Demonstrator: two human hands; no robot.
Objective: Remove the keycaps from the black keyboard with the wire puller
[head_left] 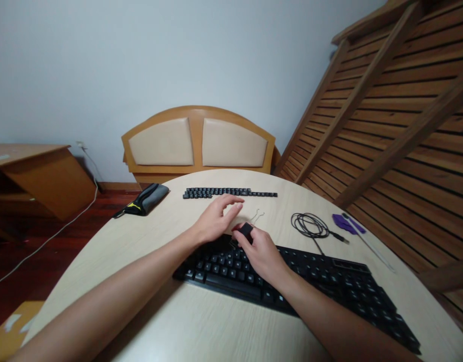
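Note:
A black computer keyboard (231, 274) lies slantwise on the table, with keycaps gone from part of its upper rows. My right hand (259, 249) is over its upper middle, thumb and fingers closed on the black handle of what looks like a wire keycap puller (247, 230). Thin bent wires (258, 217) show just beyond the handle. My left hand (218, 216) hovers beside it above the keyboard's back edge, fingers stretched out and holding nothing. Farther back, loose black keycaps (216, 192) stand in rows on the table.
A coiled black USB cable (309, 225) lies on the right of the round table (171, 322). Past it are a purple cloth (346, 223) and a thin white stick (370, 245). A dark pouch (150, 199) sits at the left edge. Slatted wood (389, 125) leans at right.

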